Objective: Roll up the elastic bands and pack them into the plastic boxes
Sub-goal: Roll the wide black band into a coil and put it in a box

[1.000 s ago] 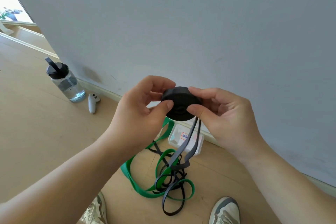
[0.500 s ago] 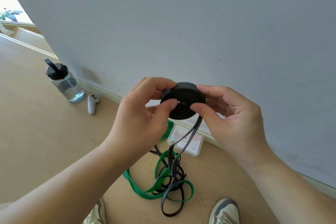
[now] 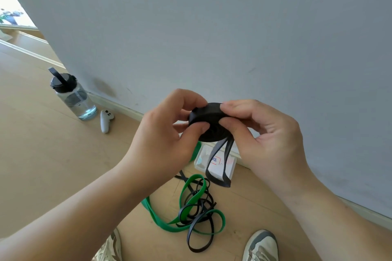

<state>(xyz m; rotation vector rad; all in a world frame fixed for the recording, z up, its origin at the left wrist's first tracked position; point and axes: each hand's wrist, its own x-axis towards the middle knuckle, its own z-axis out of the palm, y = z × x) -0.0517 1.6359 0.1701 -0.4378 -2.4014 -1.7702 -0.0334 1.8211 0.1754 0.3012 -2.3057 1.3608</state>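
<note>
A pale grey wall (image 3: pixel 212 27) rises beyond both hands, and a light wooden floor (image 3: pixel 42 165) lies under them. The left hand (image 3: pixel 161 133) and the right hand (image 3: pixel 265 135) face each other in mid-air. Each has its thumb and curled fingers pinched onto the black roll (image 3: pixel 209 112), which sits between them. The roll is a tightly wound elastic band, a thick matte disc with its flat face towards the camera.

From its lower edge, by the right thumb, an unwound tail (image 3: pixel 218 167) hangs as a narrow flat loop. Below the hands a wide green band (image 3: pixel 161 218) lies tangled on the floor with thinner black bands (image 3: pixel 199 237). A clear plastic box (image 3: pixel 231 165) with a label lies just under the right hand, behind the hanging tail. Well off to the left of the left hand stands a water bottle (image 3: pixel 74 97), with a white controller (image 3: pixel 105 121) beside it.
</note>
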